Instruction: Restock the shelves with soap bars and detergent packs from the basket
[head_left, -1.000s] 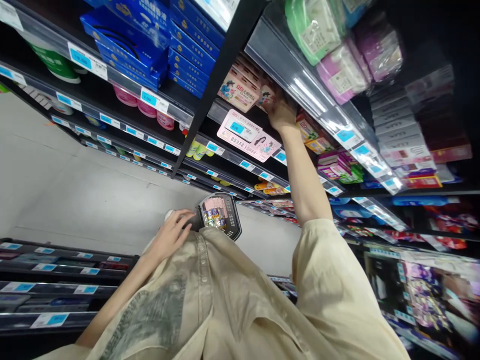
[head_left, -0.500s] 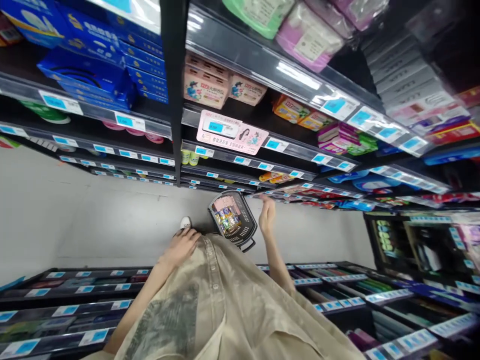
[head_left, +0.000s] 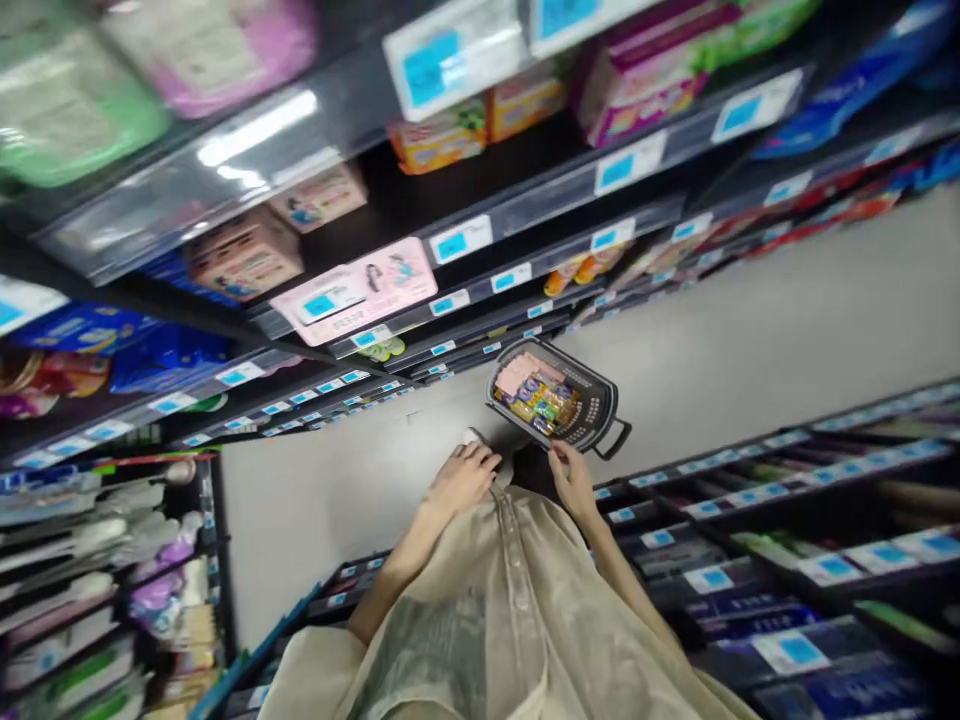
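A dark shopping basket with perforated sides and a handle stands on the floor in front of me, tilted in view. Inside it are pink packs and several shiny yellow, purple and green packets. My right hand is by the basket's near rim, fingers loosely bent and apart; I cannot tell whether they touch it. My left hand lies in front of my beige shirt, its fingers spread and holding nothing. The picture is somewhat blurred.
Ahead runs a shelf with orange boxes, pink soap boxes and a pink label board. Another shelf row stands close behind me on the right. A rack of hanging goods is at the left. Grey floor runs between.
My view has turned towards the right, so shelves and basket appear rotated. My right hand has come down and in, from beside the basket to its near rim. My left hand stays at my front.
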